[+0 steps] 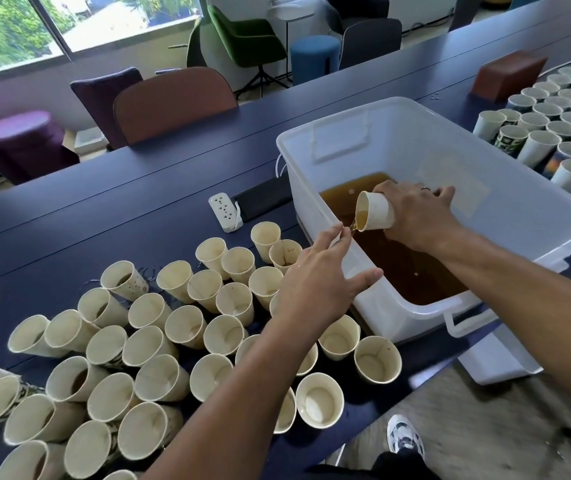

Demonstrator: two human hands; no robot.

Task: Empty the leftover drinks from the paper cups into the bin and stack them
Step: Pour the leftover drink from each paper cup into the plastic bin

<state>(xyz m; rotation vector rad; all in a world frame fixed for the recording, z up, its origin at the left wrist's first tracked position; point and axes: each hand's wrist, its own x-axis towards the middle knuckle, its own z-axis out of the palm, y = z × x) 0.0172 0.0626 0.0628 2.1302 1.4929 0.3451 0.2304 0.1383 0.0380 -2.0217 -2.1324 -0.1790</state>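
Note:
My right hand (415,216) grips a white paper cup (377,211), tipped on its side inside the clear plastic bin (505,188). Brown drink runs from its rim into the pool of brown liquid (412,268) in the bin. My left hand (318,282) hovers over the bin's near left wall with fingers spread and relaxed, holding nothing. Below and left of it, several paper cups (159,344) stand close together on the dark blue table (104,209); a few show brown dregs. More paper cups (561,123) stand in rows at the far right.
A white power strip (225,211) and a dark flat object (263,199) lie left of the bin. A brown box (509,76) sits behind the right cups. The bin's lid (495,362) lies at the table's front edge. Chairs stand beyond the table.

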